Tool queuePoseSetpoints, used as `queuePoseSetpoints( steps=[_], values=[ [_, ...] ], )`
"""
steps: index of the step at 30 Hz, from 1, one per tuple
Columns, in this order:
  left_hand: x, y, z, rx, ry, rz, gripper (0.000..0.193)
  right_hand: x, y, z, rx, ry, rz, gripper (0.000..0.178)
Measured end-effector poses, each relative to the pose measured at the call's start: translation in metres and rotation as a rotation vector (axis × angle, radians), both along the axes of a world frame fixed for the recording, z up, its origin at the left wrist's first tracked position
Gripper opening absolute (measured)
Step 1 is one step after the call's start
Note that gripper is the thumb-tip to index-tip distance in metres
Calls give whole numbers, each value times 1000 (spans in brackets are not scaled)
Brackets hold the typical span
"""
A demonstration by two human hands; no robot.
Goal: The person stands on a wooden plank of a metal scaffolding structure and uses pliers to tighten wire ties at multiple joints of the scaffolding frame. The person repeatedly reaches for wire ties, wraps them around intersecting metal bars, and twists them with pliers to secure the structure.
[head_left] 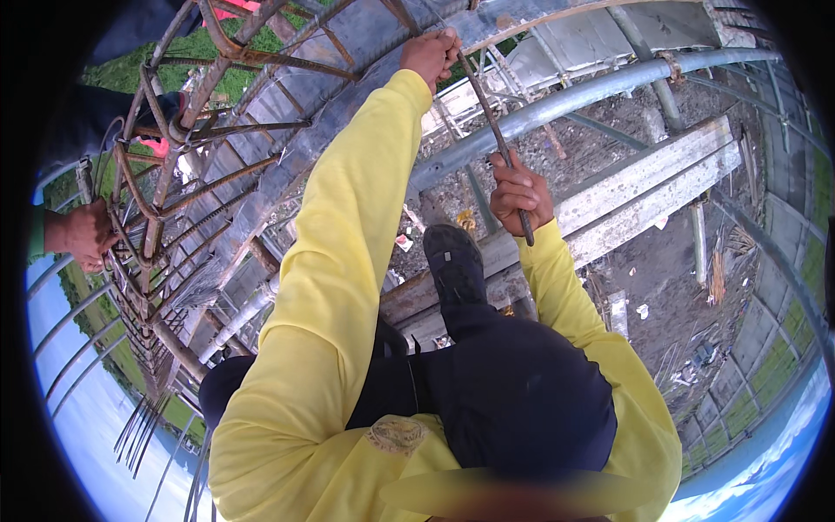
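A slim, dark steel rod (492, 122) slants between my two hands. My right hand (520, 193) has its fingers wrapped round the lower part, and the rod's near end sticks out below the fist. Higher up, my left hand (428, 57) reaches far forward, its fingers closed in a pinch right by the rod's far end. What lies between those fingertips is hidden. Beside that hand runs a grey metal form panel (370, 74). To the left stands a rusty rebar cage (230, 48) of long bars and bent stirrups.
Another person's hand (90, 237) touches the cage at far left. A thick grey pipe (557, 109) crosses ahead of me. My dark shoe (452, 261) rests by pale, spattered planks (648, 187). Far below lies debris-strewn ground (648, 300); scaffold tubes (783, 270) curve along the right.
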State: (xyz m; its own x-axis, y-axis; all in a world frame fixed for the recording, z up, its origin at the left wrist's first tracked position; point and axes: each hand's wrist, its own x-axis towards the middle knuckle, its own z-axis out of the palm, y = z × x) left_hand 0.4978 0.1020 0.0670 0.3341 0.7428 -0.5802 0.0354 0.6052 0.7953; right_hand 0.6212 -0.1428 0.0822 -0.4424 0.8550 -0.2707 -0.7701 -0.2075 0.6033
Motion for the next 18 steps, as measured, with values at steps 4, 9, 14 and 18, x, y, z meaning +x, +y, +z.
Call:
queuePoseSetpoints(
  steps=[4, 9, 14, 18],
  values=[
    [-10, 3, -11, 182, 159, -114, 31, -7, 1, 11, -80, 150, -60, 31],
    [-8, 0, -26, 580, 568, -153, 31, -5, 9, 17, -59, 174, -63, 30],
    [13, -7, -34, 524, 503, -5, 28, 13, 25, 29, -10, -262, 71, 29],
    [17, -4, -41, 445, 457, 14, 27, 23, 32, 45, -6, -1258, 312, 28]
  ],
)
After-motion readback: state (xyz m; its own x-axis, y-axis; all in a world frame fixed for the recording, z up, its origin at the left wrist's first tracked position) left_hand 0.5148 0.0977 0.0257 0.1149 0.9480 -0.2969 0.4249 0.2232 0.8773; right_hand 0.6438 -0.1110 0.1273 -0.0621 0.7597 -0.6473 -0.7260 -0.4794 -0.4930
